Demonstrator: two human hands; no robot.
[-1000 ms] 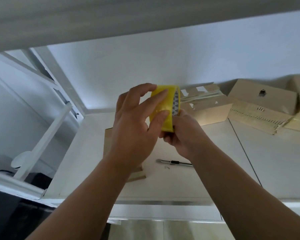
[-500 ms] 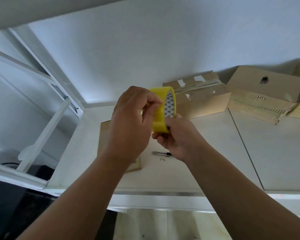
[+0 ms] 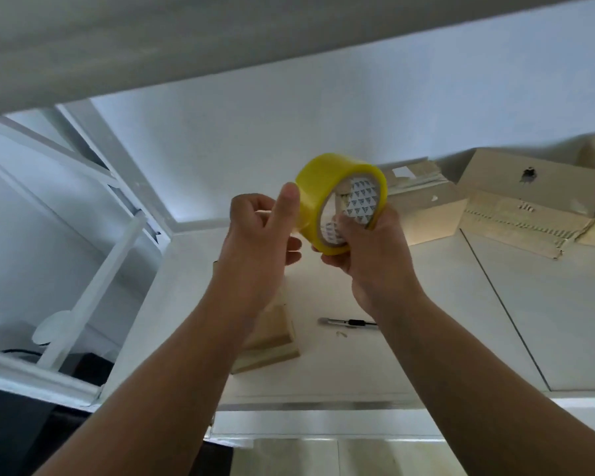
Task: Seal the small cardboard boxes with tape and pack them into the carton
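My right hand [image 3: 368, 249] has turned the yellow tape roll [image 3: 337, 194] core-toward-me, clamped on its rim, while my left hand [image 3: 265, 231] now pinches at the edge, apparently freeing the tape end, small cardboard box [image 3: 272, 341] waiting unsealed on the table [image 3: 426, 338] below.

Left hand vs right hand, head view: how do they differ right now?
The right hand grips the yellow tape roll, fingers hooked into its core; the left hand does not carry the roll. The left hand pinches at the roll's outer face, seemingly at the tape's end; the right hand cups it from below. Both hang raised above the white table, over the small cardboard box.
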